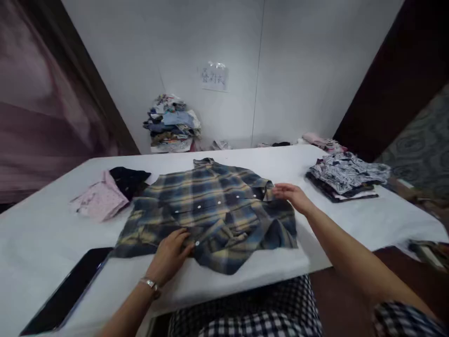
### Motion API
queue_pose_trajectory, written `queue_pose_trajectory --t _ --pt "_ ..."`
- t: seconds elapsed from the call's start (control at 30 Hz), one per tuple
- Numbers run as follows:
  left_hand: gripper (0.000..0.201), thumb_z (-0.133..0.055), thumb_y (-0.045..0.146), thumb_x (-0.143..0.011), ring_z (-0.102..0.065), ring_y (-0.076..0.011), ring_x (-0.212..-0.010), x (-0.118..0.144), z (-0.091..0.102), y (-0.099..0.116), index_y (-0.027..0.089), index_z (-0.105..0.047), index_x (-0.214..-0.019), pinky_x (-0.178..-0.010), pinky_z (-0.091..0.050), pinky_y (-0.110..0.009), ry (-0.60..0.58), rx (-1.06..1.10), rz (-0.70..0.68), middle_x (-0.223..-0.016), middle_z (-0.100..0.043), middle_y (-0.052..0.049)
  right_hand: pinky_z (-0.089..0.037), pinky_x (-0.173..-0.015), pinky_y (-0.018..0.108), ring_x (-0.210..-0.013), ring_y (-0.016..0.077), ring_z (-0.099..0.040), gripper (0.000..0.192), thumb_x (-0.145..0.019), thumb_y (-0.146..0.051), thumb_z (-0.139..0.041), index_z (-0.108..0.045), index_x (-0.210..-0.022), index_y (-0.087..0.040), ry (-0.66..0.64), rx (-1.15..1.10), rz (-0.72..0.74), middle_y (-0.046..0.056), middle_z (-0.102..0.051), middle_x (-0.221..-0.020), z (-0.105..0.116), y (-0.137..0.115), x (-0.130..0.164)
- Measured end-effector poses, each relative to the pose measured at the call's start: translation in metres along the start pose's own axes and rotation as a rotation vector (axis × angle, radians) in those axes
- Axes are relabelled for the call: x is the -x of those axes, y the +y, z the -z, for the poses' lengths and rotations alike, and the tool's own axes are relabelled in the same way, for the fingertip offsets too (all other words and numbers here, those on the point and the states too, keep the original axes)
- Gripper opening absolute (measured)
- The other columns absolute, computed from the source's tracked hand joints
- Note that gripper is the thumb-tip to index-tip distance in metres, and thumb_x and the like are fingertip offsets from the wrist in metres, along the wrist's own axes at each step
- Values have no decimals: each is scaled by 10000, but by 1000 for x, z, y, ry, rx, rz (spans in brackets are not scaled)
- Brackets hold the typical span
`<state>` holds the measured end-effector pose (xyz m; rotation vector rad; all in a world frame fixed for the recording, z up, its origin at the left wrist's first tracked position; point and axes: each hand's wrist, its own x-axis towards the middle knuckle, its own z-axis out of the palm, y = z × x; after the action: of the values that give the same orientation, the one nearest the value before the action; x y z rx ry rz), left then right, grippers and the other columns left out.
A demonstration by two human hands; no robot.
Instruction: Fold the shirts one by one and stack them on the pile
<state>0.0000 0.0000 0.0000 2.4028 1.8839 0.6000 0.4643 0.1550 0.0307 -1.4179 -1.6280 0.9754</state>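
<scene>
Fingers (180,232) of the left hand (167,256) bend over the near edge of a plaid shirt (210,210), at its 7 o'clock, the thumb beside a white button (197,243); whether they pinch the cloth or only press on it, I cannot tell. Those of the right hand (297,198), at the shirt's 3 o'clock, are stretched out and unclenched, their tips right by a cuff (268,188); actual contact is unclear.

Between the hands the shirt, blue, grey and yellowish, lies spread on the white table (42,234), its collar (202,162) at 12 o'clock, a row of pale buttons across the middle and loose folds toward 6 o'clock. A bracelet (150,284) circles the left wrist.

Farther out, a pink folded garment (101,199) lies at 9 o'clock, against a dark garment (128,181) just beside the shirt. A black phone (68,290) rests at 8 o'clock, near the left forearm. At 6 o'clock, below the table edge, is black-and-white checked clothing (259,309).

Well apart, toward 3 o'clock, sits a low stack of patterned clothes (347,173). Around 11 o'clock a taller clothes pile (171,122) stands before the pale wall (298,70), where a handwritten sign (214,76) hangs at 12 o'clock.
</scene>
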Motion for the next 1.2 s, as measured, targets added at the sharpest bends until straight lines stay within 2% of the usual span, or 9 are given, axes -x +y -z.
queue_pose_trajectory --t 0.17,0.3,0.43,0.6,0.7,0.83,0.93,1.07,1.2 --pt "314 -517 355 -825 -588 -275 -1099 4 -14 3 177 -656 -1043 -942 -474 -454 84 -36 28 -1185 -634 -128 -482 -849 315 -1059 241 -607 493 -796 -356 -550 -594 -1218 -104 124 314 -280 134 -652 -1163 2 -5 -53" --pt "288 -537 312 -813 -591 -267 -1096 7 -20 4 187 -655 -1043 -938 -477 -452 129 -42 31 -1180 -636 -122 -458 -869 319 -1099 290 -582 527 -716 -356 -655 -631 -1163 -78 121 450 -310 173 -643 -1160 -19 -8 -78" --pt "281 -565 307 -806 -596 -269 -1088 9 -18 4 178 -660 -1037 -928 -489 -447 138 -44 25 -1177 -638 -125 -470 -749 273 -935 263 -645 333 -645 -261 -696 -719 -953 -136 72 543 -301 107 -718 -921 -29 -19 -84" --pt "294 -560 276 -813 -546 -273 -1170 2 -5 4 193 -643 -1083 -1000 -432 -482 112 -44 9 -1250 -603 -116 -461 -799 348 -1056 300 -598 397 -779 -223 -507 -648 -1145 -162 269 674 -339 151 -659 -1124 23 -20 -82" --pt "373 -517 172 -797 -500 -278 -1225 -7 3 5 183 -611 -1158 -1020 -405 -496 57 -53 28 -1294 -573 -124 -468 -846 390 -1090 327 -582 477 -788 -275 -529 -593 -1236 -124 351 741 -369 183 -629 -1180 51 -9 -82" --pt "634 -449 -1 -664 -393 -272 -1316 -20 13 10 200 -547 -1258 -1061 -330 -519 -97 -78 36 -1372 -511 -99 -434 -956 431 -1122 313 -564 528 -780 -287 -552 -561 -1270 -92 303 646 -110 176 -600 -1236 37 -9 -65" --pt "683 -439 -18 -615 -394 -267 -1306 -27 21 12 205 -544 -1252 -1071 -277 -535 -216 -83 -8 -1323 -551 -87 -463 -946 428 -1035 269 -617 488 -818 -396 -535 -592 -1234 -146 58 308 27 124 -664 -1131 1 -32 -21" --pt "533 -479 25 -623 -541 -245 -1072 -29 39 13 194 -618 -1109 -1077 -214 -543 -203 -159 -92 -1029 -644 -81 -431 -1001 446 -1124 266 -580 583 -805 -515 -584 -541 -1311 -229 -670 73 47 90 -630 -1218 -36 -68 71" --pt "296 -530 75 -645 -558 -236 -904 -17 58 11 193 -653 -886 -1085 -177 -541 -167 -286 -121 -816 -609 -52 -323 -1081 479 -1305 322 -403 755 -714 -510 -698 -451 -1389 -278 -873 240 75 87 -450 -1424 -44 -79 138"
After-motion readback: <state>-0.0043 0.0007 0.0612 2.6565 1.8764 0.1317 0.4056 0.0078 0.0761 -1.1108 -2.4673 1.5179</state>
